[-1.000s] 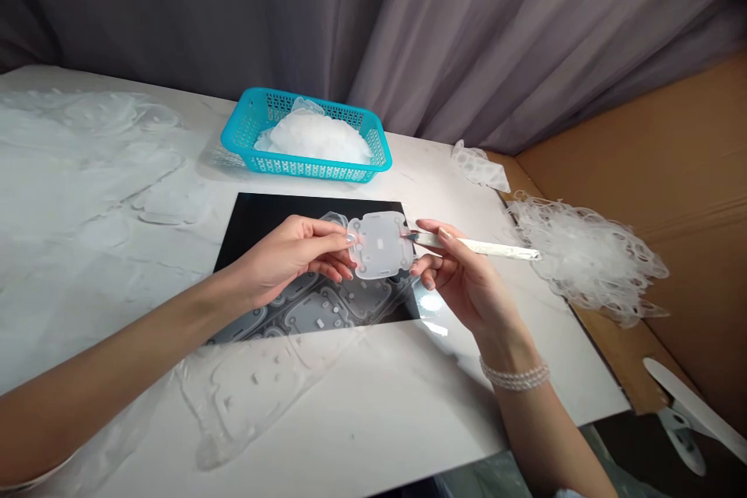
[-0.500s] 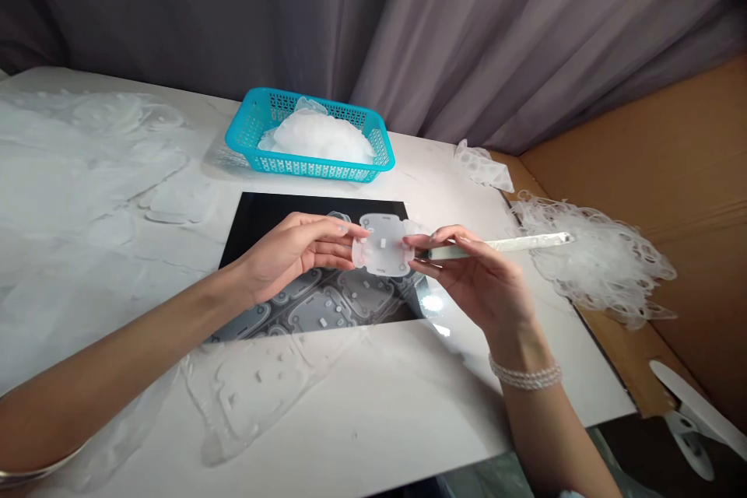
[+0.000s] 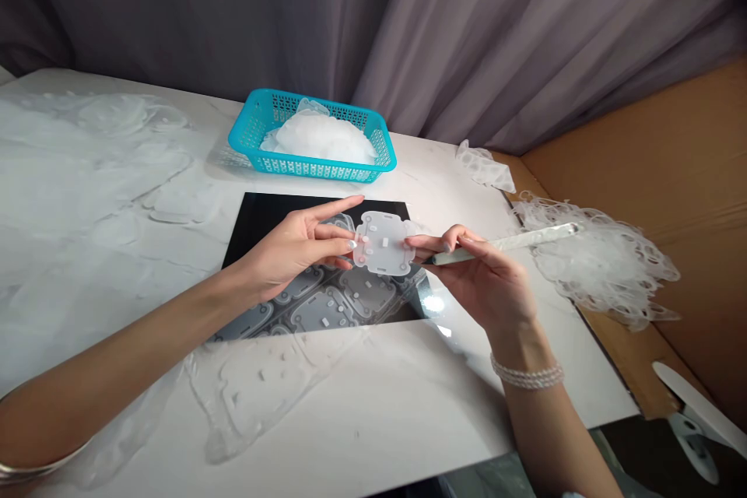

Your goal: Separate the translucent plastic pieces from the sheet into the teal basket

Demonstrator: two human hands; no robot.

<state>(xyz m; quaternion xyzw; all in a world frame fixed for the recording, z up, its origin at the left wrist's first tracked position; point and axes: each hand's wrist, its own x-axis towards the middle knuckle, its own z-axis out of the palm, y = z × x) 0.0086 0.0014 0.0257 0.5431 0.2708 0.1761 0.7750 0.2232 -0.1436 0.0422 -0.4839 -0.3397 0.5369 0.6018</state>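
Here, 2 hands (image 3: 295, 245) (image 3: 487, 272) partly hide a black mat (image 3: 265, 218) near a basket (image 3: 312, 166)

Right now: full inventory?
Rounded plastic plate: 1, frosted, centre
Slender tool: 1, white, plate's right
Rectangular mat: 1, black, beneath plate
Moulded sheet: 1+, clear, across mat
Perforated plastic basket: 1, blue, rear
Plastic pieces: many, white, in basket
Plastic sheets: many, translucent, left
Lacy plastic scraps: many, whitish, right
Marbled tabletop: 1, white, centre
Pleated curtain: 1+, grey, back
Cardboard panel: 1+, brown, right
Curved part: 1+, white, lower-right
Beaded bracelet: 1, white, right wrist
Metal bangle: 1, silver, left arm
Left hand: 1, holding plate
Right hand: 1, holding tool
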